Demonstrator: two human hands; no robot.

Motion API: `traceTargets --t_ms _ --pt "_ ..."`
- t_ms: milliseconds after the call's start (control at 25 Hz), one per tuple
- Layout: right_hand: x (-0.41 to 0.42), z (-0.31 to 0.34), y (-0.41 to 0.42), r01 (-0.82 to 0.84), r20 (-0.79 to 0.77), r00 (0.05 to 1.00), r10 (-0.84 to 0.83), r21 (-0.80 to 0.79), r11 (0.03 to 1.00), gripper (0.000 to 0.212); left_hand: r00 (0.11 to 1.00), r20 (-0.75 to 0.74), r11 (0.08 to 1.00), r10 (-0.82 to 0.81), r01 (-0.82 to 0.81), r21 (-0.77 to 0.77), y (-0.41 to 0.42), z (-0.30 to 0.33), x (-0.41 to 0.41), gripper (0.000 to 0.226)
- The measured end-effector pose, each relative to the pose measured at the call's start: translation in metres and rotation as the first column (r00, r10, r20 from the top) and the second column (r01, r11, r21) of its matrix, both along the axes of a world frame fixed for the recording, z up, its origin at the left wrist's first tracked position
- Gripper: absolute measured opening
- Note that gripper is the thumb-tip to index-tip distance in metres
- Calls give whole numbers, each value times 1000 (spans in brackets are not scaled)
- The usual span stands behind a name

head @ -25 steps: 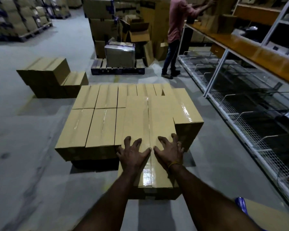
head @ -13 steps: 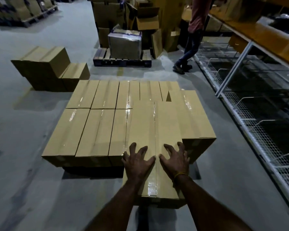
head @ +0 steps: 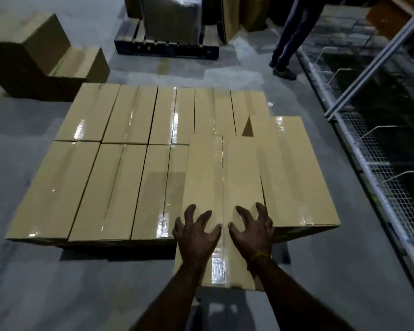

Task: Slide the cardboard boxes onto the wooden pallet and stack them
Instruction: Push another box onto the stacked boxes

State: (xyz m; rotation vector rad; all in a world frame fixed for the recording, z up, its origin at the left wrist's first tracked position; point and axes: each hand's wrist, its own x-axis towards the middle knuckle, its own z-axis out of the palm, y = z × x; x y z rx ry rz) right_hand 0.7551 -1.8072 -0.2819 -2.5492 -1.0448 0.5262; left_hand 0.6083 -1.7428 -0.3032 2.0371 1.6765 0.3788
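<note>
Both hands lie on the near end of one long cardboard box [head: 221,206], the left hand [head: 196,231] and the right hand [head: 252,229] side by side with the taped seam between them, fingers spread and slightly clawed, palms pressing down rather than gripping. Since a second ago that box has travelled forward: much less of it overhangs toward the person, and its far end now reaches farther over the layer beneath. Only its near end juts out past the front edge of the stack, over bare floor [head: 58,283].

Counting the lower layer ahead of the hands: three boxes show fully in the near row [head: 98,192] to the left of the hands, and four or so in the far row [head: 158,115] (the rightmost is partly covered). One more upper box [head: 294,173] lies just right of the hands, touching the pushed box along its side. A dark strip of the wooden pallet [head: 117,249] shows under the front edge.

Open floor lies left of the hands and behind them; to the right a narrow aisle runs along wire shelving [head: 380,163]. Farther ahead stand a second person's legs [head: 289,37] and another loaded pallet [head: 167,47], and ahead-left a separate pile of boxes [head: 41,56].
</note>
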Motion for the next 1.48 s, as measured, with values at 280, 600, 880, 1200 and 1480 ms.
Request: traceTargets --t_ms 280,600,880,1200,1480 --pt "20 -36 24 -21 26 999 21 -1 1000 58 1000 -21 1000 -8 8 13 22 -29 19 56" --pt "33 -73 4 -48 -71 996 52 49 998 61 999 0 997 -54 54 -54 8 -57 29 58" --pt "25 -55 -42 -289 -30 957 288 -127 949 67 937 -119 920 -330 290 -265 2 -34 10 82" --pt "16 -55 -105 -525 -50 847 529 -227 820 80 763 -249 801 -596 545 -247 -51 -30 -48 79" --pt "35 -64 -109 -519 -25 853 522 -156 840 73 831 -170 845 -530 534 -30 -56 -36 -48 56"
